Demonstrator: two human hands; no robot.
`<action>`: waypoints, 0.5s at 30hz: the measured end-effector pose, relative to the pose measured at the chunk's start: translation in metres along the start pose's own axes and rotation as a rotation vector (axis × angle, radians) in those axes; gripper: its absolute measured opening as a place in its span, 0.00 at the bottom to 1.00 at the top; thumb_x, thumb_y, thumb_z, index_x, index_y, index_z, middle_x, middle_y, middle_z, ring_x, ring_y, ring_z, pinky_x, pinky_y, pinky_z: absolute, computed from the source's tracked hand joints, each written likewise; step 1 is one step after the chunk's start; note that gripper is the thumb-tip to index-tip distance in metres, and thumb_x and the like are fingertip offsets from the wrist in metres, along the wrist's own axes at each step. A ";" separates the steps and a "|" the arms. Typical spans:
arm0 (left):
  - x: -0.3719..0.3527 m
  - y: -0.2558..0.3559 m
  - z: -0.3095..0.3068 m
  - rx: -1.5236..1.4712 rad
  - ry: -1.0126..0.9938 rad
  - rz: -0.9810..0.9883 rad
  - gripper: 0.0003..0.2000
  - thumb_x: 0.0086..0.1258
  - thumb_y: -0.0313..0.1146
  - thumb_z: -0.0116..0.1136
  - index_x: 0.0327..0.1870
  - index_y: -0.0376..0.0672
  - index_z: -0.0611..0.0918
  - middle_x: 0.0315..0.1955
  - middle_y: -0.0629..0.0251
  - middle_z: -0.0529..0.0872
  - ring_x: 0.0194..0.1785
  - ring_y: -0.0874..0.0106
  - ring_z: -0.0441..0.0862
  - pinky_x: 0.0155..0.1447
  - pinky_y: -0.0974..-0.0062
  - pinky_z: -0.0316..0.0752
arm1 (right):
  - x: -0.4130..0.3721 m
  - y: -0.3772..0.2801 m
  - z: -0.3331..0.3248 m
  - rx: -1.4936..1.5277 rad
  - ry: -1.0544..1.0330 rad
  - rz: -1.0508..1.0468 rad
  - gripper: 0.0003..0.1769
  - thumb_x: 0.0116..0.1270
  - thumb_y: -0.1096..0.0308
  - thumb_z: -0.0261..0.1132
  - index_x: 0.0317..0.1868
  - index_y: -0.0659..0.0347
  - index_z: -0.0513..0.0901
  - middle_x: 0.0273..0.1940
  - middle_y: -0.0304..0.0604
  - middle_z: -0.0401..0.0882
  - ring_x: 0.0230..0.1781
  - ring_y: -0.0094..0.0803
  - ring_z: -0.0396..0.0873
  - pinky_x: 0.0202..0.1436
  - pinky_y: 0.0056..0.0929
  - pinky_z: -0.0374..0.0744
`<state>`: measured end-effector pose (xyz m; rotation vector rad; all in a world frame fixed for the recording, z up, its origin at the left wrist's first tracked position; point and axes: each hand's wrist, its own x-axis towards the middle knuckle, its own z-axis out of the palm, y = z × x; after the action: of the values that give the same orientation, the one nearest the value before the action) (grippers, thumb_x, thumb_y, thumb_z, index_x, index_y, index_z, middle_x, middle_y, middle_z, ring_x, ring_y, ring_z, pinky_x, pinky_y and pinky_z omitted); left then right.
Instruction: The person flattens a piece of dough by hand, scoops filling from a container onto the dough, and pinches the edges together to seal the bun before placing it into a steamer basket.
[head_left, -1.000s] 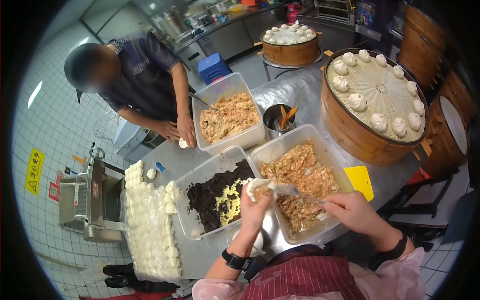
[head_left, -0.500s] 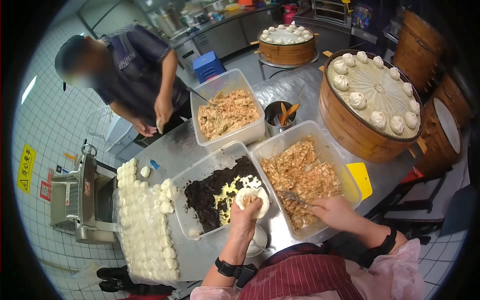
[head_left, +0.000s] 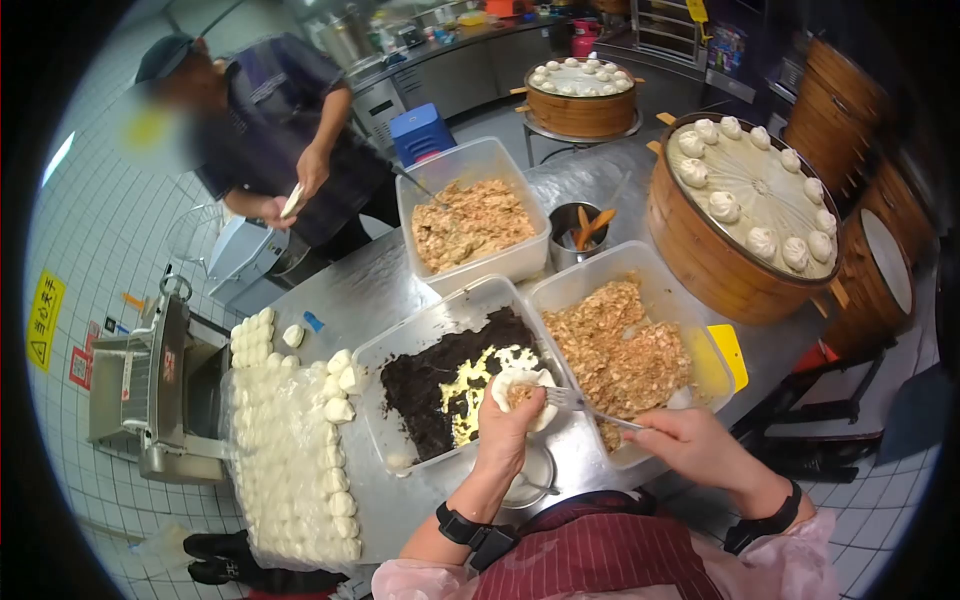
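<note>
My left hand cups a round dough wrapper with a lump of meat filling in it, thumb across the front. In my right hand is a metal fork, its tines at the right edge of the wrapper. Beneath my left hand is a clear tub of dark filling with a pale yellow and white patch. A second tub, with chopped meat filling, lies beyond my right hand.
Dough pieces, partly under plastic, cover the table's left side beside a metal machine. Another meat tub, a metal pot and a bamboo steamer of buns stand farther back. A co-worker holds dough across the table.
The fork has come out of the meat tub and moved left to the wrapper in my left hand. The co-worker's hands have risen slightly. The view has shifted a little.
</note>
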<state>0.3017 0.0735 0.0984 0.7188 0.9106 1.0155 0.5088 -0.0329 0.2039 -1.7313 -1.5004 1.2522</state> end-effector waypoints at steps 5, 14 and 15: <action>-0.009 0.021 -0.049 -0.102 0.074 -0.016 0.17 0.62 0.21 0.59 0.52 0.38 0.72 0.43 0.62 0.81 0.44 0.72 0.81 0.47 0.75 0.79 | -0.006 -0.008 -0.013 -0.813 0.405 -0.041 0.10 0.59 0.67 0.60 0.34 0.63 0.84 0.23 0.49 0.80 0.22 0.40 0.79 0.30 0.35 0.76; -0.053 0.055 -0.153 -0.445 0.190 0.000 0.12 0.65 0.23 0.53 0.49 0.33 0.73 0.41 0.50 0.81 0.44 0.56 0.83 0.44 0.63 0.84 | 0.069 0.020 0.022 -1.301 0.216 -0.243 0.08 0.54 0.65 0.63 0.32 0.61 0.81 0.27 0.51 0.76 0.31 0.45 0.79 0.34 0.41 0.76; -0.058 0.060 -0.160 -0.457 0.194 0.002 0.12 0.65 0.23 0.53 0.49 0.33 0.73 0.41 0.50 0.81 0.44 0.56 0.83 0.44 0.63 0.84 | 0.078 -0.001 0.034 -1.226 0.238 -0.328 0.10 0.55 0.64 0.64 0.35 0.60 0.80 0.29 0.50 0.76 0.33 0.45 0.78 0.35 0.40 0.76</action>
<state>0.1221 0.0564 0.0934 0.2398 0.8016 1.2552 0.4754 0.0357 0.1664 -2.0019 -2.4765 -0.1857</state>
